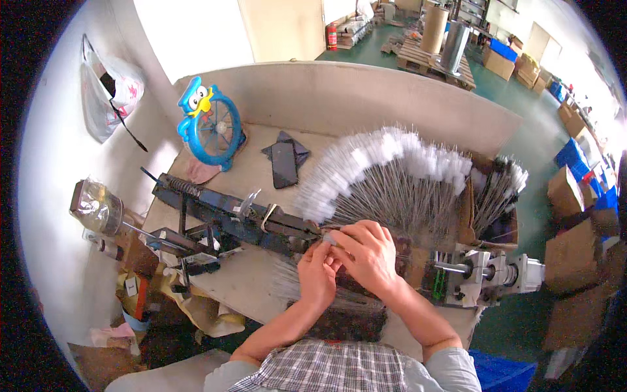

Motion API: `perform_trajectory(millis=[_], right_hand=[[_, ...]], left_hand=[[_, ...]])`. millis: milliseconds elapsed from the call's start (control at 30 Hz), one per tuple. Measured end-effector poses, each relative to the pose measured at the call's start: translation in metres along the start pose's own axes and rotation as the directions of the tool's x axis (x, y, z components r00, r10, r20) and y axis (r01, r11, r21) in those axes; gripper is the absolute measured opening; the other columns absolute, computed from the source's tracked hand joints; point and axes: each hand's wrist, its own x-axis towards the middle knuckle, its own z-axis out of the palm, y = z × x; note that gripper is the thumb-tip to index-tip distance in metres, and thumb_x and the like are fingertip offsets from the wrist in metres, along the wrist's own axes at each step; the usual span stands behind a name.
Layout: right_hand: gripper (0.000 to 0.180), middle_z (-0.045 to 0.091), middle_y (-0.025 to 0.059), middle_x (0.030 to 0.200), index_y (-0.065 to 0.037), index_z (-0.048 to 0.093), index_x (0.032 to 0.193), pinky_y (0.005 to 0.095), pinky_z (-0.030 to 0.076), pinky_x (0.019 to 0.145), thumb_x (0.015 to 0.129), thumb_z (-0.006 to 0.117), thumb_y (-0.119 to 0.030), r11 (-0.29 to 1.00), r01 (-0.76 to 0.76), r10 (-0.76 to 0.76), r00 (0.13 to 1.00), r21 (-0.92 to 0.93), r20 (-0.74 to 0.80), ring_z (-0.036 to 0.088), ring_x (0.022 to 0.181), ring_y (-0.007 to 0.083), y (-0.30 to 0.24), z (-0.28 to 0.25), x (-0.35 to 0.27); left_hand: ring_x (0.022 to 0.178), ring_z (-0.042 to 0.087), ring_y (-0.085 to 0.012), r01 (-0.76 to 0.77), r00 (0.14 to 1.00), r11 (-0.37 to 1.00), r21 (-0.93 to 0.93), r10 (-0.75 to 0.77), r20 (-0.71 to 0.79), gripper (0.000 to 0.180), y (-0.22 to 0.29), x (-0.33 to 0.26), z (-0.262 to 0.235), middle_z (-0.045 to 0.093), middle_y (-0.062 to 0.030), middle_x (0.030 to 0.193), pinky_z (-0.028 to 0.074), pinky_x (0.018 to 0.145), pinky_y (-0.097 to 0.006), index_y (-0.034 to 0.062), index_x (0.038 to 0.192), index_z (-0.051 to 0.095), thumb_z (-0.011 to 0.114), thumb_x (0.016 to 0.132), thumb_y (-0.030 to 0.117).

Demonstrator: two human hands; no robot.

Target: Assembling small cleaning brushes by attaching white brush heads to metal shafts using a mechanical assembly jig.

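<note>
My left hand point(317, 273) and my right hand point(367, 255) meet at the right end of a long dark metal fixture point(228, 210). Fingertips of both hands are pinched together around a small pale piece point(329, 240), its kind too small to make out. Just beyond the hands, a wide fan of thin wire brushes with white bristle tips point(392, 163) lies on the table. More thin wires point(285, 281) lie under and left of my left wrist. A whitish band point(268, 217) is looped around the fixture.
A phone point(284, 164) and a blue duck-shaped fan point(212, 127) stand toward the back of the table point(255, 137). At right are a cardboard box point(471, 209) of dark-wired brushes and a motor with a shaft point(496, 271). A low partition point(353, 88) bounds the far side.
</note>
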Motion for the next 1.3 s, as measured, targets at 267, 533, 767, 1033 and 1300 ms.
perform_trajectory(millis=[267, 533, 767, 1033, 1300], right_hand=[[0.022, 0.062, -0.0011, 0.087, -0.015, 0.069, 0.086, 0.034, 0.045, 0.074, 0.064, 0.07, -0.019, 1.0, 0.009, -0.009, 0.999, 0.027, 0.032, 0.056, 0.089, 0.0189, 0.011, -0.007, -0.006], [0.026, 0.063, 0.0015, 0.092, -0.013, 0.068, 0.09, 0.0348, 0.046, 0.076, 0.064, 0.072, -0.015, 0.997, -0.018, 0.011, 0.996, 0.072, 0.09, 0.057, 0.091, 0.0227, -0.004, -0.008, 0.001], [0.027, 0.062, 0.0033, 0.094, -0.011, 0.068, 0.091, 0.0352, 0.047, 0.078, 0.064, 0.072, -0.014, 0.997, -0.033, 0.025, 0.994, 0.073, 0.107, 0.057, 0.089, 0.0233, -0.005, -0.006, 0.002], [0.029, 0.061, 0.0014, 0.097, -0.013, 0.066, 0.095, 0.036, 0.045, 0.078, 0.066, 0.069, -0.014, 0.997, -0.054, 0.047, 0.993, 0.062, 0.108, 0.056, 0.094, 0.0225, -0.006, 0.002, -0.001], [0.028, 0.061, 0.0007, 0.098, -0.013, 0.066, 0.096, 0.0364, 0.044, 0.079, 0.068, 0.068, -0.015, 0.997, -0.06, 0.054, 0.993, 0.057, 0.1, 0.055, 0.093, 0.0221, -0.008, 0.003, 0.0]], left_hand=[[0.074, 0.057, -0.011, -0.022, 0.996, 0.999, 0.029, 0.024, -0.089, 0.003, 0.001, -0.001, 0.008, 0.056, -0.0016, 0.076, 0.048, 0.069, -0.027, 0.0053, 0.084, 0.055, 0.057, 0.085, 0.007], [0.081, 0.06, -0.0142, -0.055, 0.998, 0.998, -0.029, 0.055, -0.021, 0.006, -0.002, 0.0, -0.004, 0.061, -0.0055, 0.088, 0.048, 0.075, -0.028, 0.0035, 0.09, 0.056, 0.056, 0.085, 0.007], [0.079, 0.06, -0.0138, -0.006, 0.999, 0.986, -0.165, -0.001, -0.038, 0.011, 0.005, -0.006, 0.006, 0.061, -0.0049, 0.088, 0.048, 0.074, -0.028, 0.0024, 0.091, 0.057, 0.053, 0.088, 0.012], [0.081, 0.061, -0.0156, 0.012, 1.0, 0.982, -0.188, -0.016, -0.016, 0.014, 0.0, -0.001, -0.004, 0.061, -0.0077, 0.091, 0.05, 0.072, -0.028, -0.0004, 0.095, 0.057, 0.052, 0.088, 0.011], [0.083, 0.061, -0.0163, -0.017, 1.0, 0.991, -0.132, 0.015, -0.009, 0.016, 0.001, 0.0, 0.0, 0.061, -0.0084, 0.093, 0.05, 0.073, -0.028, -0.0011, 0.099, 0.056, 0.051, 0.089, 0.011]])
